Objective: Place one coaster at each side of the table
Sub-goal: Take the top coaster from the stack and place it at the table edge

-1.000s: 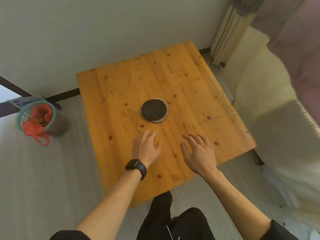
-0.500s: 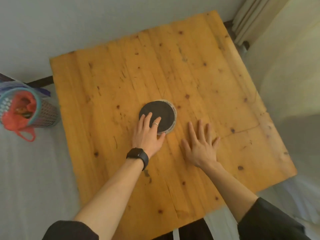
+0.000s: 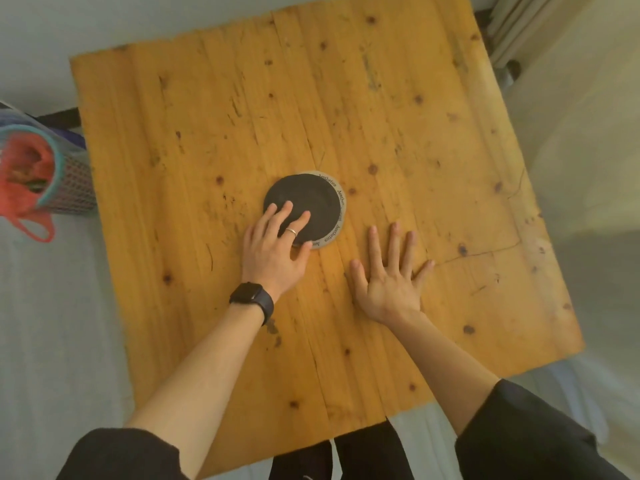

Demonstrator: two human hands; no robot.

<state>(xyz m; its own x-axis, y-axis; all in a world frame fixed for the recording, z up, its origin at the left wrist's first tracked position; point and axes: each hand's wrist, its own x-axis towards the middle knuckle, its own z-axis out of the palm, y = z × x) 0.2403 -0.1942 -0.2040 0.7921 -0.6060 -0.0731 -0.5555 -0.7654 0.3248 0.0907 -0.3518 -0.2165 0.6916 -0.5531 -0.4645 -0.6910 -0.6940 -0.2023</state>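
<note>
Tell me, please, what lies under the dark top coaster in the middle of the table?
Under the dark coaster a grey coaster with lettering round its rim peeks out on the right. How many more lie beneath is hidden. The left hand rests its fingers on top.

Wooden table (image 3: 415,116) bears a stack of coasters (image 3: 311,202) at centre

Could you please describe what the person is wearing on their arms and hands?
The left hand has a thin silver ring on one finger, with a black smartwatch on that wrist. The right hand is bare. Both arms show dark sleeves pushed up near the elbows.
</note>
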